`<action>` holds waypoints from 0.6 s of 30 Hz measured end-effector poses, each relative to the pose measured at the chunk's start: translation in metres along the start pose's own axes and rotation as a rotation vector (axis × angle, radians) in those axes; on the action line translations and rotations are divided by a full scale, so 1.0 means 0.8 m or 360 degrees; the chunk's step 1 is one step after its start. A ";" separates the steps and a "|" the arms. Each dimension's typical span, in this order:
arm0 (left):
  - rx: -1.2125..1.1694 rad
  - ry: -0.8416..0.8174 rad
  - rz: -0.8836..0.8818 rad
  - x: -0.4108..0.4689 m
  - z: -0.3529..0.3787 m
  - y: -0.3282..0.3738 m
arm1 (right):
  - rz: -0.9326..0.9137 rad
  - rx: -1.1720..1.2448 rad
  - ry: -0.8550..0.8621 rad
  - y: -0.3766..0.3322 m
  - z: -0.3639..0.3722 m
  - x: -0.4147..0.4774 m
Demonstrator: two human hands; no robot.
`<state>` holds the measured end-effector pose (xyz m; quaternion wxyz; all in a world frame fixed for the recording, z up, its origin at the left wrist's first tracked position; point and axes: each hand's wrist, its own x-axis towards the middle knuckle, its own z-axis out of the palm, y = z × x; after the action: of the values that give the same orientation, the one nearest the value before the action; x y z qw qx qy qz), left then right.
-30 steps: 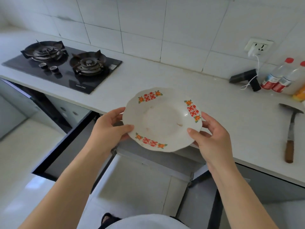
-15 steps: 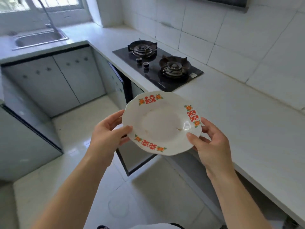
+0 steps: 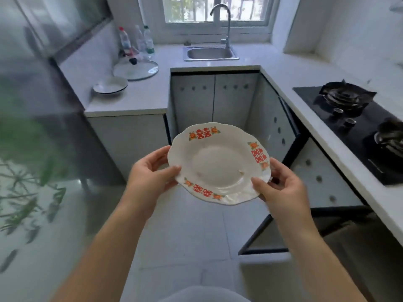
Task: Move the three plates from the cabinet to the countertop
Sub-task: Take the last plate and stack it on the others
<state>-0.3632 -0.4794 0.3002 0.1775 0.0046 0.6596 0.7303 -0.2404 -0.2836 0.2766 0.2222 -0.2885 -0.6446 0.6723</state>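
A white scalloped plate with red and orange rim decorations hangs in mid-air over the floor, level and face up. My left hand grips its left rim, thumb on top. My right hand grips its right rim, thumb on the inside face. A second plate, white with a dark rim, lies on the left countertop. The cabinet door at the lower right stands open.
A glass pan lid and several bottles stand behind the plate on the left counter. A sink with a tap sits under the window. The black gas hob is on the right counter. A tall reflective appliance fills the left.
The view has swung left from the hob counter towards the sink corner and left counter. Both hands keep the same grip on the plate, which travelled with me.
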 end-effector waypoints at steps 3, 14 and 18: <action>-0.0040 0.0122 0.0027 0.020 -0.055 0.012 | 0.0008 -0.0027 -0.0123 -0.001 0.064 0.016; -0.0081 0.0239 -0.0032 0.105 -0.111 0.027 | -0.0014 -0.0176 -0.0204 -0.006 0.160 0.084; 0.0017 0.0212 -0.0065 0.151 -0.106 0.032 | 0.0007 -0.0160 -0.0192 0.001 0.174 0.128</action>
<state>-0.5031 -0.5307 0.2865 0.1479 -0.0566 0.6739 0.7216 -0.4095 -0.3177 0.2660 0.1666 -0.2596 -0.6892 0.6557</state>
